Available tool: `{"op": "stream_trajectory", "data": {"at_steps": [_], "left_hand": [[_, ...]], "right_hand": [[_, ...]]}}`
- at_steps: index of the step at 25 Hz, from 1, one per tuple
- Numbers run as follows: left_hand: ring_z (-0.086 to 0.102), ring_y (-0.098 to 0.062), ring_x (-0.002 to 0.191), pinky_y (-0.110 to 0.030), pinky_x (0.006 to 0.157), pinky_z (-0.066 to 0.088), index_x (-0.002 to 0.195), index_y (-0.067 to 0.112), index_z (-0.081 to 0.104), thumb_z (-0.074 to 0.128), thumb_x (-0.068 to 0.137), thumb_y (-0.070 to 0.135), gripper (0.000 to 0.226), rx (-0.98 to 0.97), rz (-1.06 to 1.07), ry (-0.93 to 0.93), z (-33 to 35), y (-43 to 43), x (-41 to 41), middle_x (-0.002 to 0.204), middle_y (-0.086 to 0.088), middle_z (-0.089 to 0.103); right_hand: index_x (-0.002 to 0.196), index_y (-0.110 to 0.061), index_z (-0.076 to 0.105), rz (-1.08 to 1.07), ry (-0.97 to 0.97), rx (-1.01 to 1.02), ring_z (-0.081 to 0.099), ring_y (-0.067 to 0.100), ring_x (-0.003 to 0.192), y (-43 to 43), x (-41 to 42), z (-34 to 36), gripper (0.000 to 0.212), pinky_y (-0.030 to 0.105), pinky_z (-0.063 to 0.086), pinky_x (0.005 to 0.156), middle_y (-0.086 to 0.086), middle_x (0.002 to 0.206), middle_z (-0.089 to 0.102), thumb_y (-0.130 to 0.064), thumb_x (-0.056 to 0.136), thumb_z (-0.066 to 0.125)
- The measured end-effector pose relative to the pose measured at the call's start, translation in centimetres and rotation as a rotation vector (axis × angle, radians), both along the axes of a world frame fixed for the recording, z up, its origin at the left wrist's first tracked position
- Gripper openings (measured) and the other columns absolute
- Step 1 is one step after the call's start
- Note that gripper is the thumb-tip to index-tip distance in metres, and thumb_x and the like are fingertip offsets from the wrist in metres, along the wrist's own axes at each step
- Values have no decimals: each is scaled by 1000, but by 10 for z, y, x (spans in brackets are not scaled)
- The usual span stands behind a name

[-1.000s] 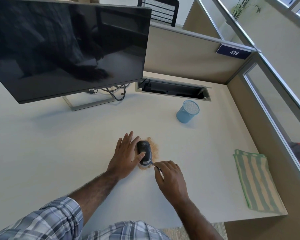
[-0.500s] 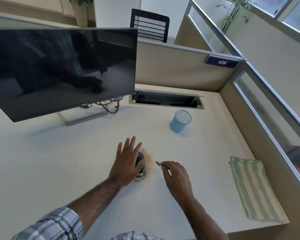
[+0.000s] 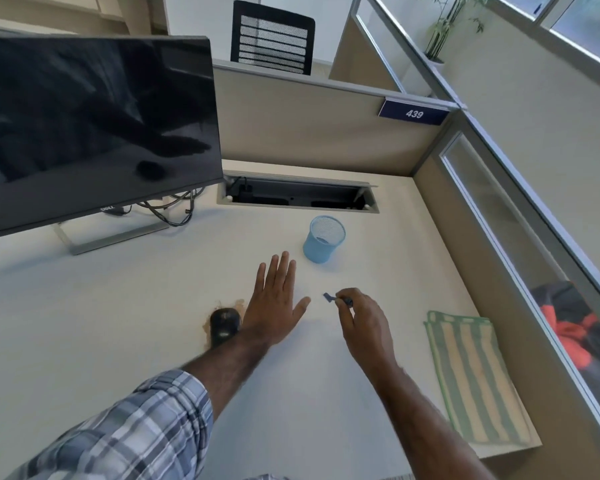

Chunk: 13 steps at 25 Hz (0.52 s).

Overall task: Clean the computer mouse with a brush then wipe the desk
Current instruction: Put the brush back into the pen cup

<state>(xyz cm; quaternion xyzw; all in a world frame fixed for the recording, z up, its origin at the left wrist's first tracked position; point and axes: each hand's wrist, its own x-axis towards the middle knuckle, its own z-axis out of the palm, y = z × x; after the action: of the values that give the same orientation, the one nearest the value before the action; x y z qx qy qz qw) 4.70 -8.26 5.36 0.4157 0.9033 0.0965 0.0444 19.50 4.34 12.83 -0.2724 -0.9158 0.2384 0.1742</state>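
A black computer mouse (image 3: 224, 326) lies on the white desk (image 3: 118, 306), partly hidden behind my left wrist, with brownish dust (image 3: 238, 302) around it. My left hand (image 3: 274, 299) is spread flat with straight fingers just right of the mouse and holds nothing. To its right, my right hand (image 3: 362, 318) pinches a small blue brush (image 3: 335, 298), its tip pointing left and raised off the desk. A green and cream striped cloth (image 3: 471, 379) lies folded near the desk's right edge.
A blue mesh cup (image 3: 323, 239) stands behind the hands. A dark monitor (image 3: 90, 126) on a metal stand fills the left, cables behind it. An open cable tray (image 3: 297, 195) runs along the back partition. Partitions enclose the back and right.
My left hand has let go of the mouse and spread flat to its right. My right hand has pulled the brush away from the mouse, to the right. The camera has tilted up.
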Motion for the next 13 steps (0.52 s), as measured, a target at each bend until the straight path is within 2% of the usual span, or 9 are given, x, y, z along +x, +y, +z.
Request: {"op": "stream_trajectory", "data": {"at_steps": [2,4,8,13], "left_hand": [[-14,-32,157,-53,126,-1,162,8,-8,0,99,65,85,-51,14,3,-7,15,2,169,-15,-20],[-15,-32,157,-52,126,-3,161,7,-11,-8,94,66,90,-77,35,2,-14,26,1,169,-16,-20],[-12,-32,158,-51,126,-4,162,5,-9,2,97,69,91,-107,78,4,-23,52,-9,170,-16,-16],[-11,-33,158,-51,127,-2,161,8,-13,-1,92,72,95,-111,151,-43,-27,81,-18,170,-15,-16]], "right_hand": [[99,-22,63,-16,11,-16,64,17,83,20,-8,6,3,37,50,69,-8,92,71,-23,99,61],[98,-22,65,-23,25,-15,65,17,83,38,-18,14,1,36,51,70,-7,91,72,-22,97,63],[97,-19,68,-11,72,16,63,15,82,74,-49,31,3,32,51,72,-6,92,72,-20,95,66],[96,-13,70,26,70,54,60,13,77,103,-96,40,5,29,54,67,-2,92,69,-16,95,66]]}}
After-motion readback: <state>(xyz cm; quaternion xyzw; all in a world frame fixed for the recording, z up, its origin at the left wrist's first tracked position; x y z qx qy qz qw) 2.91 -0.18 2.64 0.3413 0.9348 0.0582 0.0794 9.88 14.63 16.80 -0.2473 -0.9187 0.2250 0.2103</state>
